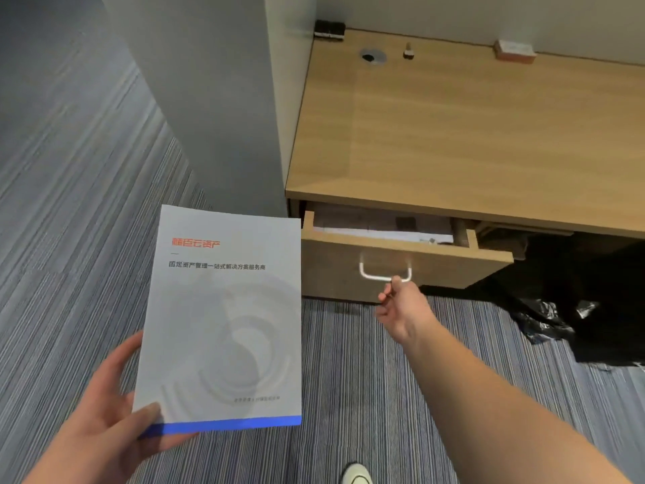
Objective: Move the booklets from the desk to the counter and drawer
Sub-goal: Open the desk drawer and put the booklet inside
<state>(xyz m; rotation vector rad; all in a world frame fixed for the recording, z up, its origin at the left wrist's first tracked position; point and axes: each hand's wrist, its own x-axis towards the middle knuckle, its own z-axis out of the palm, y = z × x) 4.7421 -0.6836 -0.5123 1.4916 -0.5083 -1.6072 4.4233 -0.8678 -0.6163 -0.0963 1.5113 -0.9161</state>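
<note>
My left hand (104, 410) holds a grey booklet (223, 319) with a red logo and a blue bottom stripe, flat over the carpet, thumb on its lower left corner. My right hand (401, 309) reaches to the wooden drawer (335, 270) under the desk (471, 134). Its fingertips hook the lower right end of the white handle (384, 272). The drawer stands partly pulled out, and papers (380, 227) lie inside it.
A grey partition (216, 99) rises left of the desk. On the desk's far edge are a cable hole (372, 57), a small dark item (407, 52), black clips (330, 29) and a reddish box (514, 51). A black plastic bag (586, 302) lies under the desk. My shoe (356, 475) shows below.
</note>
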